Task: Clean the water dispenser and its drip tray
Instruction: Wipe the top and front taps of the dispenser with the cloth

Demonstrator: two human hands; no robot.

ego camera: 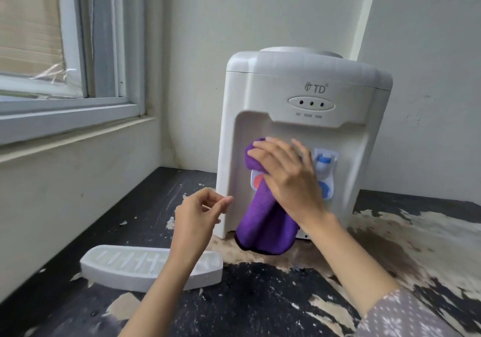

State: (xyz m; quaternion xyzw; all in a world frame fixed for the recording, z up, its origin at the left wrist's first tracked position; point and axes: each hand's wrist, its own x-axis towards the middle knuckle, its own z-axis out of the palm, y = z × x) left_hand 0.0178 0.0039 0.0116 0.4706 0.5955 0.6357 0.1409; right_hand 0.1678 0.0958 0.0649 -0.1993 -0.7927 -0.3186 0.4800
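Purple cloth [265, 222], seen from the head camera, is pressed by the right hand [289, 177] against the recessed front of the water dispenser [299, 81], which stands on the worn black counter [260, 297] against the wall. The right fingers lie fairly straight and a little spread over the cloth's bunched top, while the rest of the cloth hangs down to the counter. The left hand [197, 219] hovers just beside the dispenser's left edge, fingers loosely curled with thumb and forefinger near each other, holding nothing that I can see. The drip tray [125, 263] lies detached on the counter, in front and to the left.

The step in hand looks like wiping the tap recess. Next, the cloth probably needs working around both taps, then the tray needs its turn.

The red tap [257, 180] is mostly covered by cloth and hand. The blue tap [324, 162] shows, though motion blur smears the right hand's edge. The tray's middle is hidden behind the left forearm.
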